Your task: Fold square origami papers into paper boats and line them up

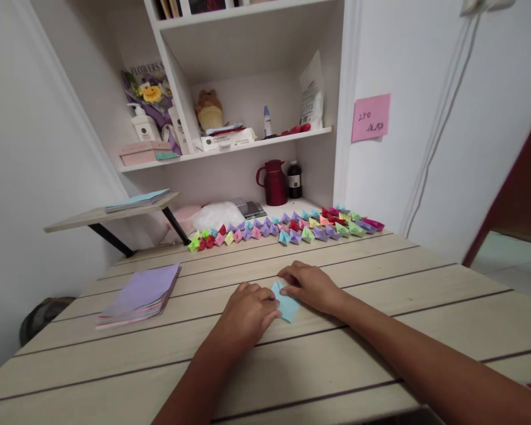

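Note:
A small light-blue folded paper lies flat on the wooden table between my two hands. My left hand rests on its left edge with fingers curled down, pressing the paper. Over the top right part of the paper lies my right hand, fingers bent and pressed on it. A stack of coloured paper sheets, purple on top, lies to the left. Along the table's far edge runs a long row of several folded paper shapes in many colours.
A white shelf unit stands behind the table with a dark red jug, a dark bottle, boxes and a soft toy. A small raised board holds papers at the left. A pink note hangs on the wall.

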A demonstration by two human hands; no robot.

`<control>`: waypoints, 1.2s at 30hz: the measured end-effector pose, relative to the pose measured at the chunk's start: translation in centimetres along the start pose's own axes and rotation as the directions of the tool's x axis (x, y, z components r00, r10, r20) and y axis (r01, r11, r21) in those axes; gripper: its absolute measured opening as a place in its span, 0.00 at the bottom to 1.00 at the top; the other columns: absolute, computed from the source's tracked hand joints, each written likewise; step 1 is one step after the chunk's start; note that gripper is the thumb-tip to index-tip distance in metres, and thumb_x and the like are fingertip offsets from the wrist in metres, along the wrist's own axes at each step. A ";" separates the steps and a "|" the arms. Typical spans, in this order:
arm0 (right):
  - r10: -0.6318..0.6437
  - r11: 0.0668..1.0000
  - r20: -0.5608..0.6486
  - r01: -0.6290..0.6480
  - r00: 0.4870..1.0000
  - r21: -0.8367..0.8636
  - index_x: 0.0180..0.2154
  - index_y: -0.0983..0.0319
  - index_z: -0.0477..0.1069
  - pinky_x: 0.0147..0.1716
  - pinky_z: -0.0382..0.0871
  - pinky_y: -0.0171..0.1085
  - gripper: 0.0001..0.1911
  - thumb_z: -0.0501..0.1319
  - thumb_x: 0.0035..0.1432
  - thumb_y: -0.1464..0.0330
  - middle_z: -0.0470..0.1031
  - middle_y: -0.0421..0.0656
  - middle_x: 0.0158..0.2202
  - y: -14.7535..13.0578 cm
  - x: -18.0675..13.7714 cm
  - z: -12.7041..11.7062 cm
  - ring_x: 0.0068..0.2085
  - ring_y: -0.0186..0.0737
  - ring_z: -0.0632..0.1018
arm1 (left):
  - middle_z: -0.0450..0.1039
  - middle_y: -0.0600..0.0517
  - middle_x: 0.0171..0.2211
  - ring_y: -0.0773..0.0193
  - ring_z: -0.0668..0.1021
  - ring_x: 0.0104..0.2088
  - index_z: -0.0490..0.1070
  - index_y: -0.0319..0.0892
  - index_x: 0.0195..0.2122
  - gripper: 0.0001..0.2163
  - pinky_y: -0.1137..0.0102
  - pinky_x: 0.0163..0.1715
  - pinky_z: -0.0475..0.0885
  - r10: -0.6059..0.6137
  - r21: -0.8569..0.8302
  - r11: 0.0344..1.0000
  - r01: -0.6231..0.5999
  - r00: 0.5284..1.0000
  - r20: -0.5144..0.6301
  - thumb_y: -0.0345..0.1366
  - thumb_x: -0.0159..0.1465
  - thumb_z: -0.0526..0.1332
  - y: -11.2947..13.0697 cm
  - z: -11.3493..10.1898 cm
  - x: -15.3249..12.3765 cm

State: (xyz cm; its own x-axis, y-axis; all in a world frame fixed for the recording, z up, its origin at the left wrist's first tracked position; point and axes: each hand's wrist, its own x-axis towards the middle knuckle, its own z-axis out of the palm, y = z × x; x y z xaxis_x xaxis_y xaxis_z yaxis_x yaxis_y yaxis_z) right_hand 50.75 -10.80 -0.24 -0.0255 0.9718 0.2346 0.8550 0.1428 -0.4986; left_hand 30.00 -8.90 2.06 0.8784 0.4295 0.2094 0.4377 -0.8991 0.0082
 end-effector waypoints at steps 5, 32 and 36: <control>-0.026 0.998 0.020 0.025 0.999 0.050 0.37 0.59 0.72 0.39 0.61 0.38 0.11 0.66 0.49 0.67 0.70 0.42 0.35 -0.5 0.1 0.3 0.39 0.42 0.72 | 0.76 0.49 0.44 0.58 0.74 0.43 0.76 0.44 0.43 0.10 0.63 0.44 0.64 -0.006 0.016 1.000 0.006 1.000 -0.001 0.38 0.67 0.56 0.2 0.0 0.0; -0.311 0.920 -0.131 0.333 0.941 0.207 0.59 0.53 0.59 0.43 0.61 0.40 0.32 0.62 0.53 0.76 0.72 0.37 0.31 -2.9 -1.3 0.3 0.35 0.39 0.72 | 0.69 0.48 0.47 0.57 0.73 0.46 0.71 0.45 0.45 0.17 0.64 0.46 0.67 -0.345 -0.528 0.837 0.147 0.889 -0.300 0.36 0.53 0.69 -0.6 1.6 0.8; -0.333 0.913 -0.156 0.359 0.930 0.193 0.58 0.53 0.61 0.44 0.60 0.43 0.28 0.61 0.56 0.73 0.72 0.40 0.33 -3.3 -1.5 0.0 0.37 0.41 0.72 | 0.72 0.53 0.29 0.62 0.73 0.33 0.73 0.43 0.25 0.04 0.69 0.37 0.66 -0.417 -0.641 0.750 0.164 0.869 -0.266 0.32 0.56 0.65 -0.7 1.4 1.1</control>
State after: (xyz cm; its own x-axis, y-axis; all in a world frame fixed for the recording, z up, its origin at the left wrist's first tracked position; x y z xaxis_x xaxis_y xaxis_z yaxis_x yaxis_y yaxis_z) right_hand 47.91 -12.77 1.02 -0.2272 0.8269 0.5144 0.6718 0.5155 -0.5320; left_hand 30.92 -7.70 0.89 0.5297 0.7259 0.4387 0.3494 -0.6581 0.6670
